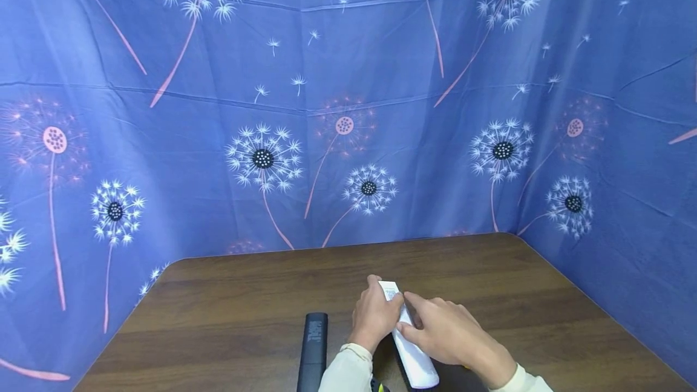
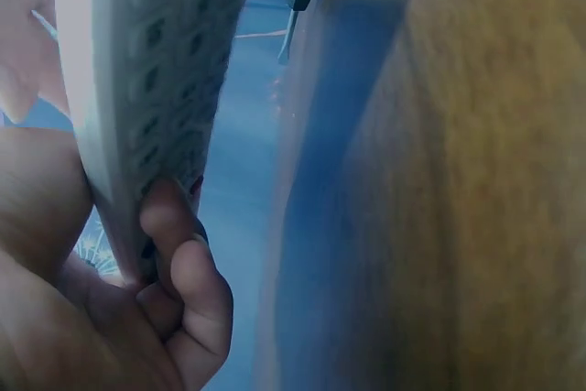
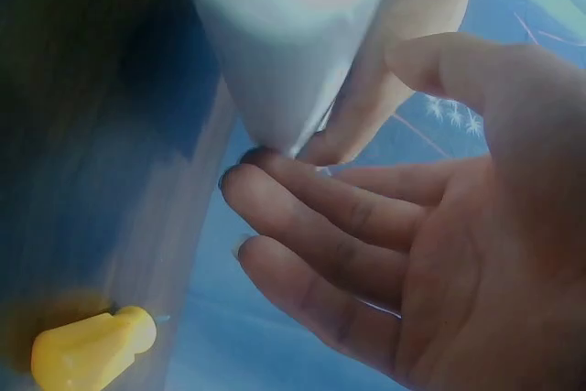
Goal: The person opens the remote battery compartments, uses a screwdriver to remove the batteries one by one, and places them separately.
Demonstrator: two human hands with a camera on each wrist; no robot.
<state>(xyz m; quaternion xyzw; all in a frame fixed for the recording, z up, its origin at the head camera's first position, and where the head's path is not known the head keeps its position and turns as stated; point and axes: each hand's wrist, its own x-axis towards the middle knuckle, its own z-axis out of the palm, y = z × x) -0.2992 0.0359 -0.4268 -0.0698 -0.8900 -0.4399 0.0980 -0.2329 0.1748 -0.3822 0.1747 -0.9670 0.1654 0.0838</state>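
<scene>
A white remote control [image 1: 418, 363] is held above the wooden table with its back up, a small printed label [image 1: 389, 290] at its far end. My left hand [image 1: 376, 317] grips that far end, and in the left wrist view its fingertips curl onto the rows of buttons [image 2: 151, 75] underneath. My right hand [image 1: 451, 330] is at the remote's right side, its thumb and fingertips right at the edge. The right wrist view shows its fingers mostly straight, close to the white casing [image 3: 284, 70].
A black remote control [image 1: 313, 352] lies on the table [image 1: 229, 313] left of my hands. A yellow-handled screwdriver [image 3: 87, 350] lies on the right. Part of a black and yellow-green object [image 1: 381, 386] shows beside my left sleeve. A blue dandelion-print cloth [image 1: 327, 138] hangs behind.
</scene>
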